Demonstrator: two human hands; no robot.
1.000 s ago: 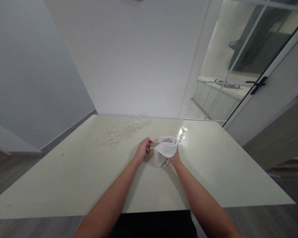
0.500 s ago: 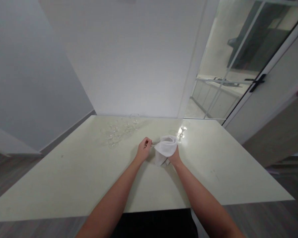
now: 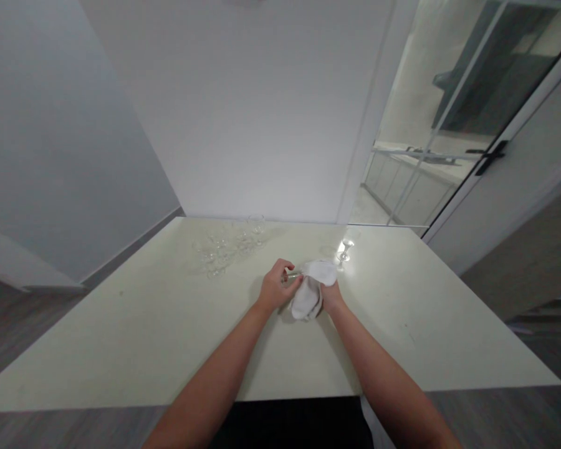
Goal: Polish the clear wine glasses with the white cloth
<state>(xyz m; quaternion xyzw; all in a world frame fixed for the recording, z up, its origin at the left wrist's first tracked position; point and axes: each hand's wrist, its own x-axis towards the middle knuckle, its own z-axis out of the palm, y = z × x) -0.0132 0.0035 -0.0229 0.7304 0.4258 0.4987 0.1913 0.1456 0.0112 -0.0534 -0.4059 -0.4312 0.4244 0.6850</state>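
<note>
Just above the middle of the table, my left hand has its fingers curled round the foot end of a wine glass that lies tilted sideways. A white cloth covers the rest of the glass, so its bowl is hidden. On the other side, my right hand is closed on the cloth, its fingers mostly hidden in the folds. Another stemmed glass stands beyond my right hand, in a bright reflection.
Several clear stemmed glasses are grouped at the table's back left. The pale table meets a white wall at its far edge. A glazed door with a black handle is at the right.
My left hand has turned and its fingers have shifted on the glass's foot end. The cloth has been folded over differently, hanging lower toward me. The camera view has moved slightly.
</note>
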